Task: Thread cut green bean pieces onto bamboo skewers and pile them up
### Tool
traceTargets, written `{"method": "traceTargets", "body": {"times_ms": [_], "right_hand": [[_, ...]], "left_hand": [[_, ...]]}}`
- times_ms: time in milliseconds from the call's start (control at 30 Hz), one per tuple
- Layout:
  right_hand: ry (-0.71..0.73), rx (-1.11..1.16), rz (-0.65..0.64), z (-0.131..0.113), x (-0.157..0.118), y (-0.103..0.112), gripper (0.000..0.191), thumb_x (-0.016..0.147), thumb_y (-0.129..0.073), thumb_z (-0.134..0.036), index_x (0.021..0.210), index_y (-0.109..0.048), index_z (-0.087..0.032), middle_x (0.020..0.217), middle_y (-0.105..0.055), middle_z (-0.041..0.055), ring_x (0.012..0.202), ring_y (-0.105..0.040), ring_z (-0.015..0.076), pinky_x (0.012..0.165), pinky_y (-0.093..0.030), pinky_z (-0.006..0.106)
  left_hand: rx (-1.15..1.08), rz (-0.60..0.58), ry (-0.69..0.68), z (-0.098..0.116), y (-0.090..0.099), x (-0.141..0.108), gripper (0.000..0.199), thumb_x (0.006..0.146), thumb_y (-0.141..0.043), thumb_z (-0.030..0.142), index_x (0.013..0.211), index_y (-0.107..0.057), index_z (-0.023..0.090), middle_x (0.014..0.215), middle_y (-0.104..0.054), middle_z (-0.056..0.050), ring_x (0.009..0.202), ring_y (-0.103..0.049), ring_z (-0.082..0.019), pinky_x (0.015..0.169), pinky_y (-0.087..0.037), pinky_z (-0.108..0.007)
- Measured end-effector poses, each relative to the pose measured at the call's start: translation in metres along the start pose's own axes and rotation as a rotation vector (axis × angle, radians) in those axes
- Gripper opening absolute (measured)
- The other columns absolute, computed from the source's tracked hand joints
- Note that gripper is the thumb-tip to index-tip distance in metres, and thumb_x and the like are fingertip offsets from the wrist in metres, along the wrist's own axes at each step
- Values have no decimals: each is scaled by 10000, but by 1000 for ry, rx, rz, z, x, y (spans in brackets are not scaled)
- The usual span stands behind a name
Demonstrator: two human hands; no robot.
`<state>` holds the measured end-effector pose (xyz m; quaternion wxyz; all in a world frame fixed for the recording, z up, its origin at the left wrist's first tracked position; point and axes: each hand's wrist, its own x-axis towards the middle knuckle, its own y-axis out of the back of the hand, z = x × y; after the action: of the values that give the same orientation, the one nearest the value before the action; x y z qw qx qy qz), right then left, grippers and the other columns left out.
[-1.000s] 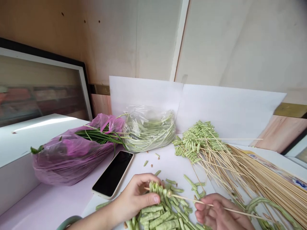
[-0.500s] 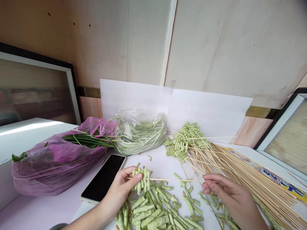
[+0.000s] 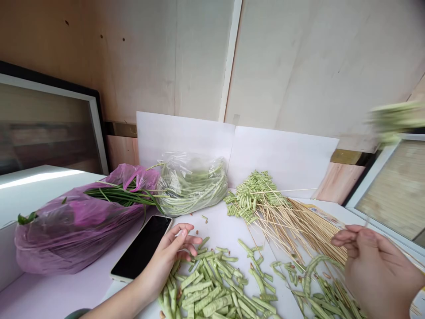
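My left hand (image 3: 177, 248) is open and holds nothing, its fingers loosely apart beside the phone (image 3: 142, 243) and above a heap of cut green bean pieces (image 3: 212, 290). At the right, my right hand (image 3: 372, 261) pinches the lower end of a thin bamboo skewer (image 3: 368, 218). High above that hand, bean pieces (image 3: 395, 122) on the skewer are smeared by motion; most of the stick between is too blurred to make out. Beneath the right hand lie longer beans and scraps (image 3: 327, 294).
Filled bean skewers (image 3: 259, 190) are stacked at the back, beside many bare skewers (image 3: 312, 226). A purple bag (image 3: 73, 239) of green stalks and a clear bag (image 3: 194, 186) of long beans stand left of them. A framed glass pane (image 3: 392, 186) leans at the right.
My left hand has let go of the threaded bean pieces and opened. My right hand has moved right, swinging the skewer from level to raised, its beans now at upper right.
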<state>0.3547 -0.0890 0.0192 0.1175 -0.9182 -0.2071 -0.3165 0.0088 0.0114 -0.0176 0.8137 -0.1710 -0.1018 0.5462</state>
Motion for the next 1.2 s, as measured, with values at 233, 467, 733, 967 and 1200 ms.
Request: {"method": "traceTargets", "body": {"times_ms": [233,467,733,967,1200], "right_hand": [[-66,-151,9,31,39,15,345,912,-578,-480,798,-562,-155,674,-534,-22,538,-512,111,539,-464,265],[-55,-740,-323,72,71,18,189,965,-564,-318,915,-624,-145,899,-623,20,768,-612,152,709,-526,317],[109,-930,-762,101,64,7,193,964,-571,-328,978,-625,-143,938,-632,29,787,-623,161,725,-537,334],[146,-918,-752,109,64,11,189,966,-570,-312,1059,-618,-155,1071,-618,56,916,-617,195,810,-528,384],[78,-917,-694,100,74,24,237,968,-560,-344,1099,-613,-154,1085,-614,49,923,-618,214,809,-529,388]], "left_hand": [[37,-43,-35,2,-2,-3,374,767,-674,493,935,-533,190,791,-714,-48,614,-597,-136,610,-424,-256],[90,-45,-61,2,-3,-5,384,736,-701,494,913,-544,191,760,-706,-37,601,-587,-142,624,-422,-266],[156,-61,-102,1,-3,-4,382,715,-718,481,888,-542,189,705,-681,-16,572,-580,-135,605,-437,-259],[212,-77,-124,1,-2,-4,366,738,-698,472,900,-531,190,689,-664,6,563,-570,-117,598,-443,-244],[250,-80,-135,1,-2,-5,390,719,-709,483,895,-529,185,674,-653,16,546,-567,-109,587,-446,-235]]}}
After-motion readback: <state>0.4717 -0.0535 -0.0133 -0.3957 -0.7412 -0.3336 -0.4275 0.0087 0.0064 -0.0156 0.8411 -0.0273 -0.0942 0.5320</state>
